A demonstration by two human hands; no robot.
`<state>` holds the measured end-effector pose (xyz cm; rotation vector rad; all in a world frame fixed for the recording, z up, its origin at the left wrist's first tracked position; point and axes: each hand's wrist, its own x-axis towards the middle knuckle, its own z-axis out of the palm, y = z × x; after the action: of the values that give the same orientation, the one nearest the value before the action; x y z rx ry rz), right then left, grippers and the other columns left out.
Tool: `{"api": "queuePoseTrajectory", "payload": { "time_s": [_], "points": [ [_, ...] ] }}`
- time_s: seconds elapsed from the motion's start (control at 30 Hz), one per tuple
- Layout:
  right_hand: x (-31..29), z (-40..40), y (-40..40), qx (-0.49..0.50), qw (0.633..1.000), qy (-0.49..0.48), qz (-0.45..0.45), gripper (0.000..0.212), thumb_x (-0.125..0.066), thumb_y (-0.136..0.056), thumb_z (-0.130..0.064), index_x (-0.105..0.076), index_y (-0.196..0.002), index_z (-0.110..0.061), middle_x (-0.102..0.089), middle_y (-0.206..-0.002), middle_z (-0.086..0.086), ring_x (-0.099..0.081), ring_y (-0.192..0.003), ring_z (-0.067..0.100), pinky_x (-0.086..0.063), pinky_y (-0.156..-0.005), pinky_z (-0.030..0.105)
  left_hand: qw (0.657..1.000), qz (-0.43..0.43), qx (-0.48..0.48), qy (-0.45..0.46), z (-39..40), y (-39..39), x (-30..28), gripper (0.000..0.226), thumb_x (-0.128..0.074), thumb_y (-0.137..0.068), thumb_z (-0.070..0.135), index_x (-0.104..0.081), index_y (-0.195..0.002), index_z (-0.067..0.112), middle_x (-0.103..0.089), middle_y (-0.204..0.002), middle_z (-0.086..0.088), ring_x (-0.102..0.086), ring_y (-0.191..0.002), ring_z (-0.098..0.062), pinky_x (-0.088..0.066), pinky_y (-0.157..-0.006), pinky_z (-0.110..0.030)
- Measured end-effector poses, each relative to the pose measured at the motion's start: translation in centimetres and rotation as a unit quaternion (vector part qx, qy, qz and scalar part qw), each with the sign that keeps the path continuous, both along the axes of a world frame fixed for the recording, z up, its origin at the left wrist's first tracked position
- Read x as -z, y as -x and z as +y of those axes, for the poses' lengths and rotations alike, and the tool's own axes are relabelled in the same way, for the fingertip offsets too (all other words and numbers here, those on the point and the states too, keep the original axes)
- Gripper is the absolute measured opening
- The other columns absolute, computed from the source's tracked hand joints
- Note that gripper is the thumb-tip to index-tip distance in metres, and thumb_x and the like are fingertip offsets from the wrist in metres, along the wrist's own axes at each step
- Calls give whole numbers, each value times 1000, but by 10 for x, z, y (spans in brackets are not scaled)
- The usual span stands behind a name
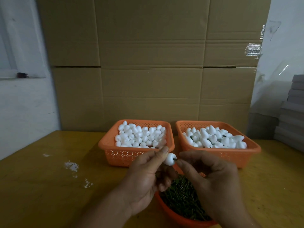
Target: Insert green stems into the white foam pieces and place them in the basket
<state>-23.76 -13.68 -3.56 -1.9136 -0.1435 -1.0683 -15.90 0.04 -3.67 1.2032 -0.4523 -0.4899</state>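
My left hand [144, 176] pinches a white foam piece [169, 159] between thumb and fingers, above the table's front middle. My right hand [212, 180] pinches a short green stem [175, 159] whose tip sits in the foam piece's end. Below both hands an orange bowl [169, 211] holds several loose green stems [182, 198]. Behind the hands stand two orange baskets: the left basket [115, 155] is filled with plain foam pieces, and the right basket [243, 155] holds foam pieces with dark stems showing between them.
The yellow table [49, 186] has white foam crumbs [71, 166] on its left side. A tall cardboard wall [148, 71] stands right behind the baskets. Grey stacked boards [291, 116] sit at the right edge.
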Motion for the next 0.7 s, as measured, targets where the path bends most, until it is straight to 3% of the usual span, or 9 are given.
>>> {"api": "queuePoseTrajectory", "payload": {
  "time_s": [0.17, 0.33, 0.5, 0.7],
  "points": [
    [4, -3, -1, 6, 999, 41, 29, 21, -83, -75, -12, -78, -86, -29, -74, -73, -19, -72, -66, 3, -58, -62, 24, 999, -36, -5, 7, 1, -1, 2, 23, -68, -81, 42, -72, -79, 19, -59, -63, -8, -49, -47, -13, -34, -40, -20],
    [4, -5, -1, 13, 997, 27, 74, 7, -76, -73, -37, -77, -76, -31, -71, -65, -17, -66, -56, 3, -50, -50, 17, 995, -94, -33, 14, 2, -2, 3, 32, -73, -75, 42, -71, -87, 12, -61, -65, -11, -49, -48, -13, -36, -41, -20],
    [7, -5, -3, 9, 994, 32, 104, 5, -77, -79, -30, -76, -75, -32, -72, -66, -14, -67, -57, 9, -54, -54, 31, 990, -133, -47, 14, 2, -3, 5, 33, -71, -77, 41, -75, -85, 10, -61, -66, -9, -50, -52, -12, -38, -44, -20],
    [11, -5, -5, -18, 994, -8, 110, 10, -75, -82, -25, -76, -77, -34, -73, -66, -5, -66, -55, 15, -56, -54, 41, 995, -96, -2, 38, 4, -4, 5, 26, -70, -78, 31, -78, -90, 10, -62, -69, -5, -52, -58, -10, -39, -50, -19]
  ]
}}
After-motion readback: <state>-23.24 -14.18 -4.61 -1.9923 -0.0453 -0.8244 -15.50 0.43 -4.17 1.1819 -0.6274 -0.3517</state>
